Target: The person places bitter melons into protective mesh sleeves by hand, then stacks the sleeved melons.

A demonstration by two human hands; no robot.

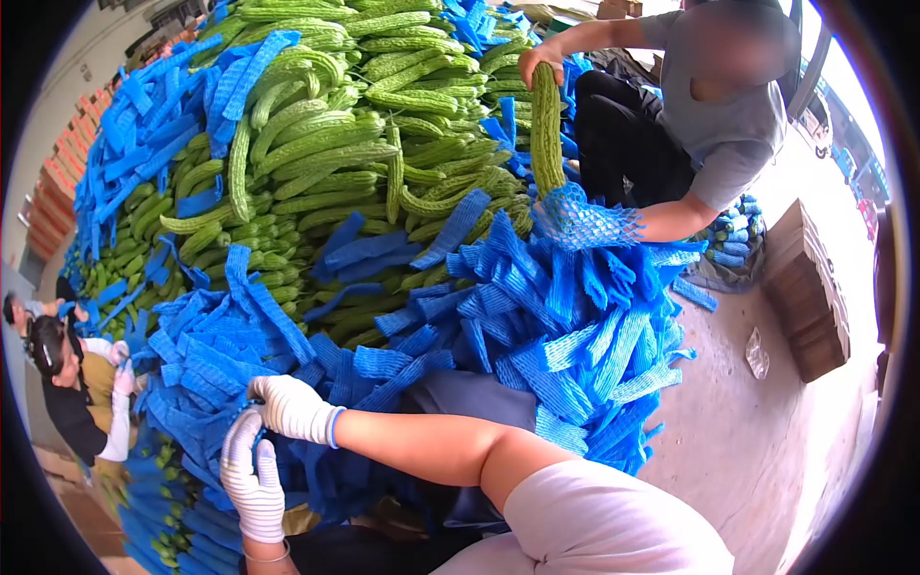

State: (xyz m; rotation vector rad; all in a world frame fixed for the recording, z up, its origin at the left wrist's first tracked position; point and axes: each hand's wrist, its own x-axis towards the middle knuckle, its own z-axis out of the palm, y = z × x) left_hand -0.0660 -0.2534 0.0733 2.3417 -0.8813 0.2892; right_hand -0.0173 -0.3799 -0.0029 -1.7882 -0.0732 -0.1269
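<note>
A concrete floor (714,412) spread along the right of a bright work space, with a cardboard box (810,297) on it and stacked boxes (59,206) by the wall at the left. A great heap of green gourds (326,153) filled the middle, and loose blue net sleeves (575,316) lay piled along its near side, with more over its far left flank. What bore the heap was hidden.

The wearer's gloved right hand (299,410) and gloved left hand (253,484) met at the near edge of the sleeves. The right fingers were curled in; the left thumb stood a little apart from its fingers. A bit of blue showed where the two hands met, but I could not tell whether either held it.

The step looked like readying a sleeve, with no gourd at these hands. The next move seemed to call for a sleeve with its mouth spread, then a gourd fed in end first. Across the heap, a co-worker (728,125) had a long gourd (546,129) upright, its lower end in a net (585,218) stretched over the other hand. Sleeved gourds (144,489) lay at the lower left.
</note>
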